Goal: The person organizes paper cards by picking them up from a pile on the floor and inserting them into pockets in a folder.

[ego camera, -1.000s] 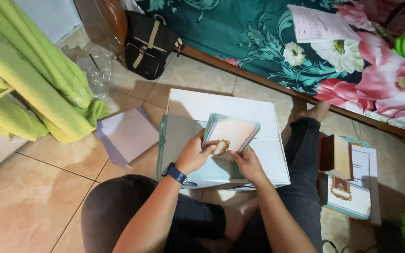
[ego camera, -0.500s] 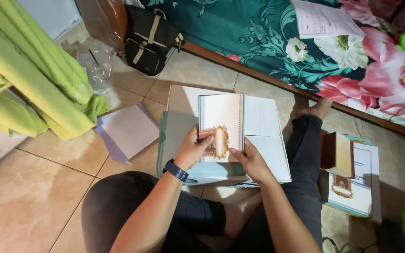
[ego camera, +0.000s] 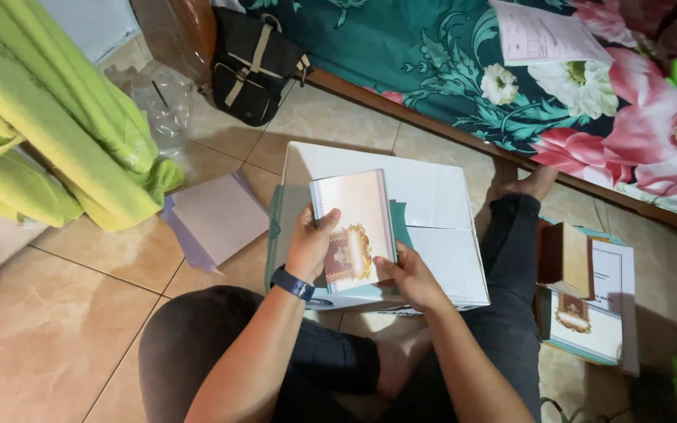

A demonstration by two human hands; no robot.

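A stack of cards [ego camera: 354, 231], pale with a maroon and gold ornamental panel low on the top face, is held upright over a white cardboard box [ego camera: 432, 227] that rests on the tiled floor [ego camera: 48, 329] in front of the seated person. The left hand [ego camera: 313, 243] grips the stack along its left edge, thumb on the front and fingers wrapped behind; a dark wristwatch [ego camera: 292, 283] sits on that wrist. The right hand [ego camera: 407, 276] holds the lower right corner, its fingers closed on the edge and thumb pressed on the face. A teal edge shows behind the stack, though whether it belongs to the cards or to the box cannot be told. The box's top is closed, so nothing inside it is visible.

Left of the box a lilac sheet pile [ego camera: 217, 215] lies flat on the floor, just beside bright green fabric [ego camera: 56, 133]. Beyond it are a crumpled clear plastic bag [ego camera: 158, 102] and a black backpack [ego camera: 254, 63] leaning at the bed's edge. The bed carries a teal floral bedspread [ego camera: 464, 70] with a printed paper [ego camera: 538, 35] on it. To the person's right, past the dark-trousered leg, more cards with the same maroon design [ego camera: 581, 313] lie stacked on the floor, some propped upright.
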